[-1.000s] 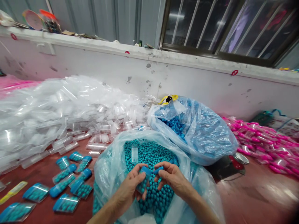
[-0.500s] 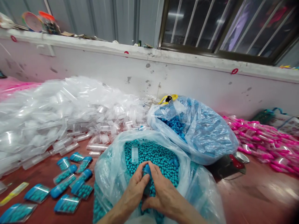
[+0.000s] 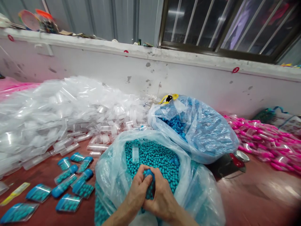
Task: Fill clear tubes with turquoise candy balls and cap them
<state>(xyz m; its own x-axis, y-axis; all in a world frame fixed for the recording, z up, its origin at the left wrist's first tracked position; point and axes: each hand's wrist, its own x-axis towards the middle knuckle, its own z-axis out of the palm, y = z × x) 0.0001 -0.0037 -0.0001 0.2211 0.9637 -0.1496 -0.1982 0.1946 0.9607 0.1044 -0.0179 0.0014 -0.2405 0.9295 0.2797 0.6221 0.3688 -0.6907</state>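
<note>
Both hands are closed around one small clear plastic container with a blue cap [image 3: 150,174], teal beads showing inside. My left hand [image 3: 138,191] grips it with thumb and fingers near the cap. My right hand [image 3: 162,195] curls round its other side and hides much of it. Below and behind them is an open plastic bag [image 3: 110,153] full of teal beads [image 3: 154,153]. A clear container [image 3: 135,153] without a cap lies on the beads. Left of the bag, several filled containers with blue caps [image 3: 69,202] lie on the table.
A large heap of clear containers [image 3: 70,110] spreads across the back left. Behind the bead bag stands a blue plastic bag [image 3: 207,128] of blue caps [image 3: 176,125]. Pink-capped containers [image 3: 263,141] pile up at right, near a dark red tin [image 3: 232,163]. A yellow strip [image 3: 15,194] lies left.
My right fingers have curled in closer round the container, and the blue cap shows more between my hands. The view has shifted slightly.
</note>
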